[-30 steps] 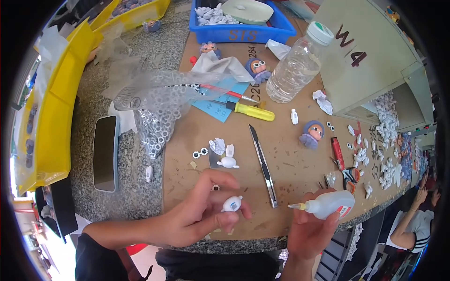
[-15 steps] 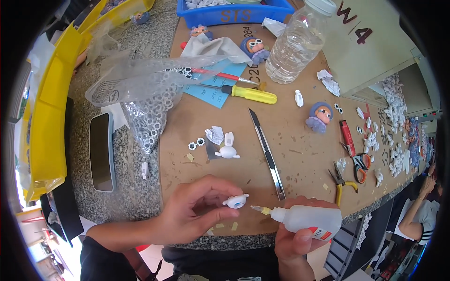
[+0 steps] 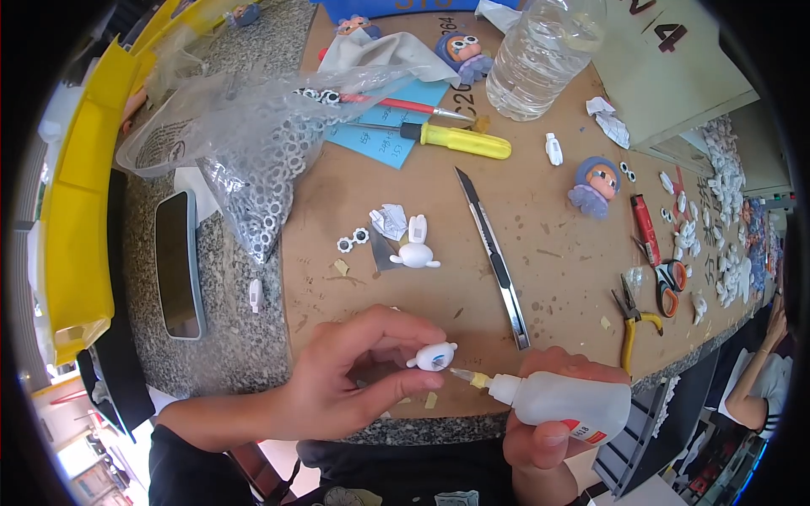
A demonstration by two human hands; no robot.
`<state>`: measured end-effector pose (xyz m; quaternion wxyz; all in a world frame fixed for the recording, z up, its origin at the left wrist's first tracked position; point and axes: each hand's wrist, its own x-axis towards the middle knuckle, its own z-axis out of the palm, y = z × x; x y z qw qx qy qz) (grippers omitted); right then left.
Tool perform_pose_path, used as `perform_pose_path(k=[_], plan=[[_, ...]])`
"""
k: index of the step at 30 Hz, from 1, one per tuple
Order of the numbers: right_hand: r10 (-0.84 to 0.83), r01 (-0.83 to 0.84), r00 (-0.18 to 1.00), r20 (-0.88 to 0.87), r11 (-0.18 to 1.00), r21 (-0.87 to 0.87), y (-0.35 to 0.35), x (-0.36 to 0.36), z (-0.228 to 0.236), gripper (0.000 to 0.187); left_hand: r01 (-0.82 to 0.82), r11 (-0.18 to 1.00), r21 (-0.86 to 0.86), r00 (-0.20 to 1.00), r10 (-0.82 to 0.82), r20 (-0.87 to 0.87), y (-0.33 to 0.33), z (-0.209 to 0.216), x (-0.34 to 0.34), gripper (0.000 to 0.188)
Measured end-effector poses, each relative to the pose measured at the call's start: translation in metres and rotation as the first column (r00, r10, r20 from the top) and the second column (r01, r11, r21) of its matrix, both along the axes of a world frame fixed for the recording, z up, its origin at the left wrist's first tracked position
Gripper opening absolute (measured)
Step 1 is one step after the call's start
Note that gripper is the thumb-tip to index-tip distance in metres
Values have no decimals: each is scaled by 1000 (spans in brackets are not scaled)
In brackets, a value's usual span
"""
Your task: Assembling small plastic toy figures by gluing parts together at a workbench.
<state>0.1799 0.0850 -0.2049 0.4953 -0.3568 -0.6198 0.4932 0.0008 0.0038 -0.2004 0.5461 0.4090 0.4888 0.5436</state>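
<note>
Left hand (image 3: 354, 371): thumb and fingertips clamped on a small white piece (image 3: 432, 357), its blue-marked face turned toward the opposite grip. Right hand (image 3: 533, 438): fingers and thumb closed around a translucent squeeze bottle (image 3: 578, 398), whose nozzle (image 3: 466, 376) points left to the piece; whether they touch cannot be told. Just beyond the left grip lies a white eared figure (image 3: 415, 255); beyond the right, a craft knife (image 3: 492, 256); to its right, yellow-handled pliers (image 3: 629, 337).

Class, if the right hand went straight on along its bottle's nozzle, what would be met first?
Probably the white piece in the left hand; the nozzle tip appears at its edge, depth unclear.
</note>
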Motion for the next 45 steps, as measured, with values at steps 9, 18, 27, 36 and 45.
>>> perform_pose_path(k=[9,18,27,36,45], plan=[[-64,63,998,24,997,40,-2,0,-1,56,-4,1000,3,1000,4,-9,0,0,0,35],[-68,60,996,62,990,125,-2,6,-6,57,-6,1000,-4,1000,6,1,0,1,1,35],[-102,90,991,87,987,130,0,6,-5,56,-16,1000,-6,1000,16,-20,-1,0,1,35],[-56,56,998,-7,991,120,3,2,-7,57,-19,1000,-18,1000,19,-3,-1,2,1,35],[-31,34,999,-35,997,67,0,5,-4,55,-27,1000,-13,999,26,-43,-1,2,0,36]])
